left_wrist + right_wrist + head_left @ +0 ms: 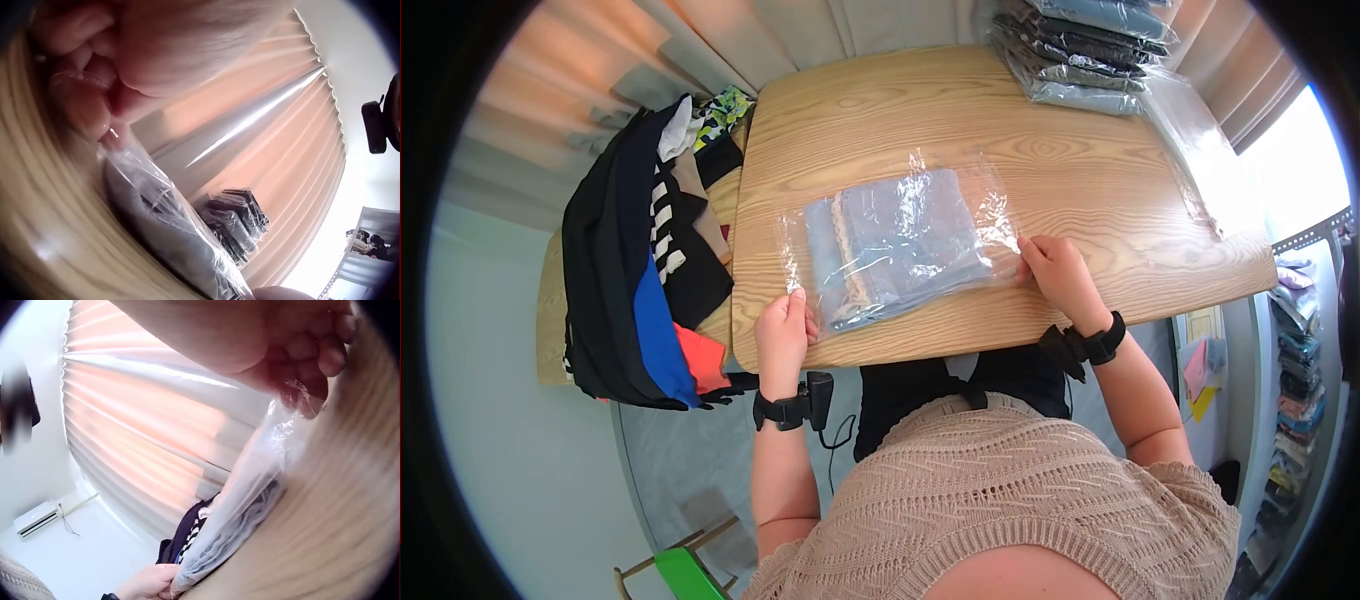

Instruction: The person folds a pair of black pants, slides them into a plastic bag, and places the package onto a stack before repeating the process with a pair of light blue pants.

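A folded light-blue garment (905, 235) with a cream frayed strip lies inside a clear plastic bag (997, 215) near the table's front edge. My left hand (783, 328) pinches the bag's near left corner between thumb and curled fingers. The bag's right edge is pinched by my right hand (1055, 272). In the left wrist view the left hand (106, 69) holds the film just above the wood, and in the right wrist view the right hand (294, 356) has the bag's film between its fingertips.
Bagged folded garments (1085, 50) are stacked at the table's back right, beside flat clear bags (1190, 140). Loose clothes, with a black garment (605, 250) on top, are heaped left of the wooden table (850, 110). A green chair (685, 572) stands at the lower left.
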The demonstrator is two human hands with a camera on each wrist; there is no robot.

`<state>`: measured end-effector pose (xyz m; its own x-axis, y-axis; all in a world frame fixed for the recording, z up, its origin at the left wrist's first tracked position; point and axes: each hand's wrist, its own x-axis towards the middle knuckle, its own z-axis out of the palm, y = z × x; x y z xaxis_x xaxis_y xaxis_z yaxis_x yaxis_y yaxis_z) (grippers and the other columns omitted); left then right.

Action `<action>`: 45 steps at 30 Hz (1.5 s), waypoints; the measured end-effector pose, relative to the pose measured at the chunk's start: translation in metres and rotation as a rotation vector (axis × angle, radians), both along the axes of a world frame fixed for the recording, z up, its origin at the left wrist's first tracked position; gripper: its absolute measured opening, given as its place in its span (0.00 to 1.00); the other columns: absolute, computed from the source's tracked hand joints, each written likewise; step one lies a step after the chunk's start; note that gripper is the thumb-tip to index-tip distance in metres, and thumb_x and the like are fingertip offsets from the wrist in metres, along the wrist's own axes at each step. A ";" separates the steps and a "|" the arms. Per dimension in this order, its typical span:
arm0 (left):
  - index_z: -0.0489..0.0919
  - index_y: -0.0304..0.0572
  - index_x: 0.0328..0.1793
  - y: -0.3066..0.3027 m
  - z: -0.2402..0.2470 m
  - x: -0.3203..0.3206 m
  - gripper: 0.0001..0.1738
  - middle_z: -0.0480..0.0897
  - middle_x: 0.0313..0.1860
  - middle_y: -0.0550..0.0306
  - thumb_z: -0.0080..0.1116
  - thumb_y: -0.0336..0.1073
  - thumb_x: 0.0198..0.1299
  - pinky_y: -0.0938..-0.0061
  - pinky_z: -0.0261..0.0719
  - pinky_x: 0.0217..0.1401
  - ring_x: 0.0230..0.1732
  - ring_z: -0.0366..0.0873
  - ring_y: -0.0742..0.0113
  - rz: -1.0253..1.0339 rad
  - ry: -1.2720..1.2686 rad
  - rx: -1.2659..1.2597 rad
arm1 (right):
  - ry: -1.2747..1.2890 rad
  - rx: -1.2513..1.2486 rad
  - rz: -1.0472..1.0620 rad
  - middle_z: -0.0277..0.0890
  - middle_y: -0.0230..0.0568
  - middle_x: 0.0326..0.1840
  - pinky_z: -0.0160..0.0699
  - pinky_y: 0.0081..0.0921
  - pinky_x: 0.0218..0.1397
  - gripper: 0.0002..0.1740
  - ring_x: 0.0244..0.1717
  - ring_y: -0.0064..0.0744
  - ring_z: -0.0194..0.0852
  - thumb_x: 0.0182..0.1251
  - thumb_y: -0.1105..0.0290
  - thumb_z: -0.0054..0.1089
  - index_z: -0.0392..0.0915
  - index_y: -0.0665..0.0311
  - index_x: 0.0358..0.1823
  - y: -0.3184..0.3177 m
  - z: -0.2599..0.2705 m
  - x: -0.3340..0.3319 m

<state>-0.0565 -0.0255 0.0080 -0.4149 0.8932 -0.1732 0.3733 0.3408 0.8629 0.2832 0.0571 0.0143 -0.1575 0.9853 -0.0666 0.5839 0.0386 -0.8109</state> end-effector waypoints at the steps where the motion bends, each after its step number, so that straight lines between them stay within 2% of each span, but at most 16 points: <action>1: 0.70 0.40 0.22 0.000 -0.003 -0.003 0.23 0.71 0.13 0.61 0.44 0.43 0.70 0.80 0.66 0.20 0.15 0.67 0.76 -0.020 0.004 -0.003 | -0.021 0.092 -0.091 0.78 0.46 0.26 0.73 0.34 0.36 0.14 0.28 0.44 0.76 0.67 0.64 0.51 0.76 0.69 0.34 -0.003 0.003 -0.004; 3: 0.70 0.39 0.21 0.001 -0.003 -0.004 0.23 0.71 0.13 0.61 0.43 0.43 0.70 0.80 0.65 0.20 0.14 0.67 0.76 -0.040 0.010 -0.004 | -0.040 0.184 -0.181 0.79 0.48 0.32 0.73 0.36 0.39 0.12 0.33 0.46 0.77 0.65 0.65 0.53 0.76 0.68 0.39 -0.011 0.014 -0.017; 5: 0.70 0.39 0.21 -0.001 -0.004 -0.004 0.23 0.71 0.13 0.61 0.43 0.43 0.70 0.80 0.65 0.20 0.14 0.67 0.76 -0.037 -0.012 0.008 | -0.145 0.670 -0.032 0.76 0.49 0.48 0.70 0.39 0.50 0.17 0.47 0.47 0.74 0.61 0.67 0.58 0.72 0.63 0.50 -0.024 0.031 -0.041; 6: 0.70 0.39 0.21 -0.002 -0.005 -0.004 0.23 0.71 0.13 0.61 0.43 0.43 0.70 0.80 0.65 0.20 0.14 0.67 0.76 -0.043 -0.006 0.002 | -0.148 0.733 0.181 0.71 0.47 0.57 0.65 0.40 0.58 0.21 0.56 0.46 0.69 0.58 0.68 0.61 0.72 0.61 0.53 -0.029 0.034 -0.055; 9: 0.70 0.40 0.21 0.001 -0.004 -0.006 0.24 0.70 0.11 0.63 0.43 0.43 0.70 0.81 0.64 0.18 0.13 0.65 0.77 -0.039 -0.018 0.032 | -0.383 0.731 0.438 0.61 0.47 0.67 0.55 0.44 0.69 0.23 0.69 0.44 0.57 0.66 0.58 0.51 0.68 0.56 0.62 -0.031 0.023 -0.097; 11: 0.75 0.33 0.31 0.000 0.005 -0.012 0.18 0.78 0.24 0.48 0.46 0.40 0.68 0.71 0.73 0.29 0.24 0.77 0.65 -0.067 -0.032 -0.169 | -0.439 0.729 0.449 0.59 0.48 0.69 0.52 0.46 0.70 0.25 0.71 0.44 0.54 0.68 0.56 0.48 0.66 0.55 0.64 -0.019 0.001 -0.104; 12: 0.75 0.33 0.31 -0.002 0.015 -0.007 0.18 0.78 0.24 0.48 0.46 0.40 0.68 0.71 0.73 0.29 0.24 0.77 0.65 -0.066 -0.030 -0.160 | -0.494 0.722 0.470 0.57 0.49 0.71 0.48 0.47 0.72 0.26 0.73 0.44 0.50 0.69 0.53 0.45 0.65 0.53 0.66 -0.013 -0.002 -0.107; 14: 0.73 0.33 0.52 -0.007 0.043 0.014 0.17 0.76 0.48 0.37 0.49 0.40 0.66 0.64 0.73 0.50 0.47 0.76 0.54 0.023 0.903 0.308 | -0.520 0.698 0.496 0.56 0.49 0.71 0.47 0.48 0.72 0.27 0.73 0.44 0.50 0.70 0.52 0.43 0.63 0.53 0.67 -0.009 -0.001 -0.108; 15: 0.73 0.33 0.52 -0.004 0.052 0.017 0.17 0.76 0.48 0.37 0.49 0.40 0.66 0.64 0.73 0.50 0.47 0.76 0.54 0.026 0.900 0.307 | -0.515 0.690 0.512 0.55 0.49 0.72 0.47 0.48 0.72 0.28 0.73 0.44 0.49 0.70 0.51 0.43 0.63 0.53 0.67 -0.008 -0.001 -0.109; 17: 0.61 0.39 0.69 0.008 0.060 0.025 0.31 0.61 0.68 0.38 0.51 0.45 0.64 0.56 0.59 0.68 0.68 0.60 0.48 -0.619 0.874 0.381 | -0.523 0.667 0.545 0.55 0.49 0.72 0.47 0.48 0.72 0.28 0.74 0.44 0.48 0.70 0.50 0.43 0.63 0.54 0.67 -0.009 -0.002 -0.107; 18: 0.61 0.39 0.69 0.012 0.056 0.026 0.31 0.61 0.68 0.38 0.51 0.45 0.64 0.56 0.59 0.68 0.68 0.60 0.48 -0.610 0.857 0.376 | -0.536 0.651 0.563 0.54 0.49 0.72 0.45 0.48 0.73 0.29 0.74 0.44 0.47 0.70 0.49 0.42 0.63 0.53 0.67 -0.007 0.000 -0.106; 20: 0.57 0.46 0.74 0.026 0.044 0.025 0.35 0.54 0.75 0.48 0.49 0.49 0.64 0.50 0.48 0.73 0.76 0.47 0.50 -0.963 1.096 0.274 | -0.560 0.639 0.591 0.54 0.48 0.73 0.44 0.48 0.74 0.29 0.75 0.44 0.46 0.70 0.48 0.42 0.63 0.53 0.68 0.001 0.005 -0.102; 21: 0.56 0.51 0.75 0.032 0.038 0.022 0.36 0.50 0.77 0.51 0.46 0.56 0.64 0.44 0.44 0.73 0.78 0.42 0.50 -1.000 1.113 0.199 | -0.608 0.646 0.586 0.52 0.47 0.73 0.42 0.49 0.74 0.30 0.75 0.44 0.45 0.70 0.47 0.41 0.62 0.52 0.68 0.004 0.008 -0.098; 25: 0.55 0.52 0.75 0.040 0.026 0.011 0.37 0.50 0.77 0.51 0.41 0.60 0.64 0.43 0.43 0.73 0.77 0.42 0.49 -1.049 1.119 0.184 | -0.646 0.644 0.589 0.49 0.44 0.75 0.38 0.53 0.74 0.30 0.77 0.43 0.41 0.70 0.44 0.39 0.60 0.47 0.69 0.015 0.000 -0.085; 33: 0.54 0.57 0.76 0.045 0.018 0.009 0.37 0.45 0.78 0.54 0.40 0.63 0.64 0.44 0.39 0.74 0.78 0.37 0.52 -1.080 0.970 0.072 | -0.601 0.495 0.633 0.46 0.44 0.76 0.42 0.55 0.73 0.31 0.77 0.46 0.39 0.69 0.43 0.40 0.59 0.46 0.70 0.020 -0.003 -0.085; 45: 0.50 0.56 0.77 0.048 0.022 0.010 0.38 0.41 0.79 0.50 0.44 0.57 0.65 0.46 0.32 0.75 0.79 0.32 0.49 -1.123 0.890 -0.037 | -0.544 0.434 0.681 0.46 0.47 0.76 0.44 0.57 0.72 0.31 0.77 0.51 0.38 0.69 0.45 0.42 0.59 0.48 0.70 0.024 -0.001 -0.081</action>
<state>-0.0466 0.0229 0.0302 0.5139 0.8158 -0.2655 0.8571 -0.4747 0.2004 0.2027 0.0807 0.0128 -0.7578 0.6507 0.0484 0.6167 0.7385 -0.2727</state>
